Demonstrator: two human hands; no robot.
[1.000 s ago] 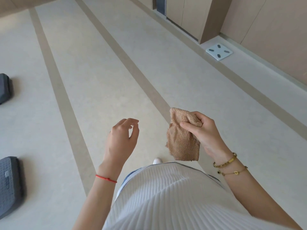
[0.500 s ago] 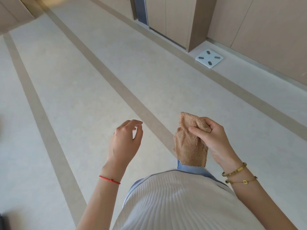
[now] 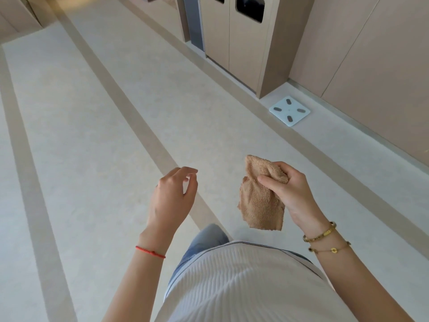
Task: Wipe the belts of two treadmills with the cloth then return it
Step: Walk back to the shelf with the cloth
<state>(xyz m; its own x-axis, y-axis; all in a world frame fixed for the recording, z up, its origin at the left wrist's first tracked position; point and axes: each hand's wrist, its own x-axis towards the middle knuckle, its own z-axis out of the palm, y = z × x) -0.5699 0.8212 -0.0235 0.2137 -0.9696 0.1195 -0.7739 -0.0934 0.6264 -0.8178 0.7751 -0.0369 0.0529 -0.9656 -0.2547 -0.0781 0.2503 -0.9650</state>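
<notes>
A tan terry cloth (image 3: 260,201) hangs bunched from my right hand (image 3: 287,191), which grips its upper part between thumb and fingers in front of my waist. My left hand (image 3: 171,196) floats beside it to the left, holding nothing, fingers loosely curled and apart. No treadmill belt shows in the head view.
A pale floor with tan stripes (image 3: 144,126) runs ahead. A white bathroom scale (image 3: 289,112) lies on the floor at the right by a beige wall. Beige cabinet doors (image 3: 232,36) with dark openings stand at the top right.
The view has swung right and forward: the dark treadmill ends at the left edge have left the frame, and the scale and cabinets have come closer. My hands keep the same pose.
</notes>
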